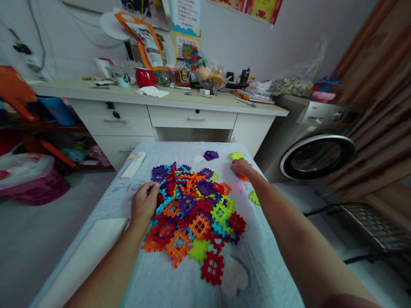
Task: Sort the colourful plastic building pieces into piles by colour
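Note:
A heap of colourful interlocking plastic tiles (199,225) lies on a cloth-covered table; red, orange, purple, blue and yellow-green tiles overlap, many with window-like cut-outs. At the heap's left edge is my left hand (144,204), fingers curled; whatever they pinch is hidden. My right hand (241,166) reaches to the far right side of the table. Its fingers close on an orange tile (243,177), which shows partly beneath them. Just beyond lies a yellow-green tile (236,155). A purple tile (211,155) and another yellow-green tile (254,197) lie apart from the heap.
A long white box (134,166) lies at the table's far left. Behind stands a white desk (192,116) crowded with jars, cups and bags. A washing machine (316,143) is at the right, a pink basket (35,182) at the left, and a metal-framed seat (369,224) at the lower right.

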